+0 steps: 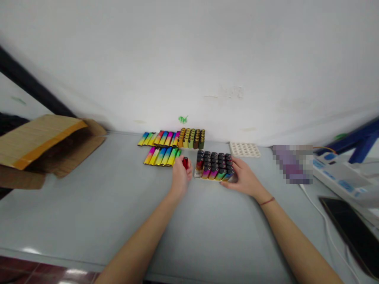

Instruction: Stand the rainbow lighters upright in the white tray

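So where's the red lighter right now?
Head view, near centre: the red lighter is in the left hand, between the row of flat lighters and the block of upright lighters that the right hand touches.

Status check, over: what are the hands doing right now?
Left hand grips red lighter. Right hand rests on lighter tray. Lighter rows lie behind.

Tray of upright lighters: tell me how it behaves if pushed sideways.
The tray probably slides easily on the smooth table. Its lighters stand tall and narrow, so a sharp shove may topple some. The right hand at its side likely steadies it.
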`<state>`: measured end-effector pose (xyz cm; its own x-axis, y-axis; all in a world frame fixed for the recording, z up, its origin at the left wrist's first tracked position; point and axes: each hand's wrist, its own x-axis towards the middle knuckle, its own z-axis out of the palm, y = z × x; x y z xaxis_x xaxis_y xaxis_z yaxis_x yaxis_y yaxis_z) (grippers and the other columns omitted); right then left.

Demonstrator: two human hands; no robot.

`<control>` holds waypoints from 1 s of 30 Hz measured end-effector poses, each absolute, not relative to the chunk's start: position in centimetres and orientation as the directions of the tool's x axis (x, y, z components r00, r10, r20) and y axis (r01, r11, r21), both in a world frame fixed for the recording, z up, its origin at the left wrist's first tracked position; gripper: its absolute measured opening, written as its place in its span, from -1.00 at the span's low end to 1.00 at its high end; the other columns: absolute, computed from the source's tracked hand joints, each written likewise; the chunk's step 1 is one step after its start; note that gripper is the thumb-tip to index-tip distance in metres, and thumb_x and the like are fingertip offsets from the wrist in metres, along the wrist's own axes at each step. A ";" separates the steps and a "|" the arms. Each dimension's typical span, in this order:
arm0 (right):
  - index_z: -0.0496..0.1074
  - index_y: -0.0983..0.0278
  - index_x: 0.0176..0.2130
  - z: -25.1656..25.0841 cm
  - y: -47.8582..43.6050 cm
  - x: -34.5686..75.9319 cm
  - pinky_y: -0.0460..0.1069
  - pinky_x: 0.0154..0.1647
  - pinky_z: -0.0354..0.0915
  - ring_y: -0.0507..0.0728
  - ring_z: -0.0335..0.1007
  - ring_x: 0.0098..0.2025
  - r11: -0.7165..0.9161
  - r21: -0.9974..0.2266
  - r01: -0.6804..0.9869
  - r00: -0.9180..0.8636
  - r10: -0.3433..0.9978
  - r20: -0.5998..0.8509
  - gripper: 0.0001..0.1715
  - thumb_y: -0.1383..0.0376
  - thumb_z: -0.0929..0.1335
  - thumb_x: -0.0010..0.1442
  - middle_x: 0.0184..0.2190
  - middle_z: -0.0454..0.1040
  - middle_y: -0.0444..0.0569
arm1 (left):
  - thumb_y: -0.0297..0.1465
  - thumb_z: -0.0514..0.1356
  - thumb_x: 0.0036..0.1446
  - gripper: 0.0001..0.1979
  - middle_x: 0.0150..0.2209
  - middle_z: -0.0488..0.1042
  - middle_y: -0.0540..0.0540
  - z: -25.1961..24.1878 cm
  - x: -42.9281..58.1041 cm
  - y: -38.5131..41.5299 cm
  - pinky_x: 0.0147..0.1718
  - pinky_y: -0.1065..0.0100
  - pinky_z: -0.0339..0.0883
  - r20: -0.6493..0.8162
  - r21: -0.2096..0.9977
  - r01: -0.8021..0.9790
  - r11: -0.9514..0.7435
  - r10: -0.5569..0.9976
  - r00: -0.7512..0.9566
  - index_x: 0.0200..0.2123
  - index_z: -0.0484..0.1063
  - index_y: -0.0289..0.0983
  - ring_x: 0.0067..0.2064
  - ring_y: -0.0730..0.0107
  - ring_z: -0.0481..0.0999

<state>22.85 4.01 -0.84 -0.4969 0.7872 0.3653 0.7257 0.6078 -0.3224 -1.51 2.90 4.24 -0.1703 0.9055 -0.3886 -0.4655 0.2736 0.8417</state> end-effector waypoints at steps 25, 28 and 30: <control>0.31 0.32 0.19 -0.8 3.9 22.8 0.36 0.24 0.20 0.45 0.27 0.20 0.593 -0.361 0.720 -0.484 0.802 0.350 -0.12 -0.13 0.42 0.06 0.17 0.35 0.28 | -0.20 -0.03 0.19 -0.64 -0.74 -0.03 0.16 4.4 -1.7 2.7 -0.76 0.56 -0.21 -0.370 0.820 -0.518 0.242 0.916 -0.158 -0.60 0.12 -0.23 -0.74 0.64 -0.10; 0.31 0.32 0.17 -0.7 3.9 22.8 0.35 0.24 0.22 0.44 0.28 0.20 0.594 -0.353 0.723 -0.488 0.801 0.348 -0.14 -0.12 0.42 0.06 0.16 0.35 0.27 | -0.11 0.00 0.19 -0.60 -0.73 -0.02 0.17 4.3 -1.7 2.6 -0.75 0.56 -0.19 -0.365 0.814 -0.534 0.231 0.917 -0.161 -0.59 0.12 -0.22 -0.74 0.64 -0.08; 0.32 0.32 0.16 -0.7 3.9 22.8 0.34 0.24 0.22 0.43 0.27 0.20 0.596 -0.352 0.722 -0.488 0.798 0.353 -0.15 -0.12 0.42 0.06 0.16 0.36 0.26 | 0.00 0.04 0.16 -0.55 -0.72 -0.01 0.18 4.1 -1.7 2.7 -0.75 0.55 -0.17 -0.357 0.814 -0.535 0.227 0.921 -0.152 -0.57 0.13 -0.22 -0.74 0.65 -0.06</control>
<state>22.77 3.92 -0.69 -0.4877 0.7984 0.3530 0.7216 0.5963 -0.3517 -1.66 2.69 4.13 -0.1523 0.9215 -0.3573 -0.5346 0.2272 0.8140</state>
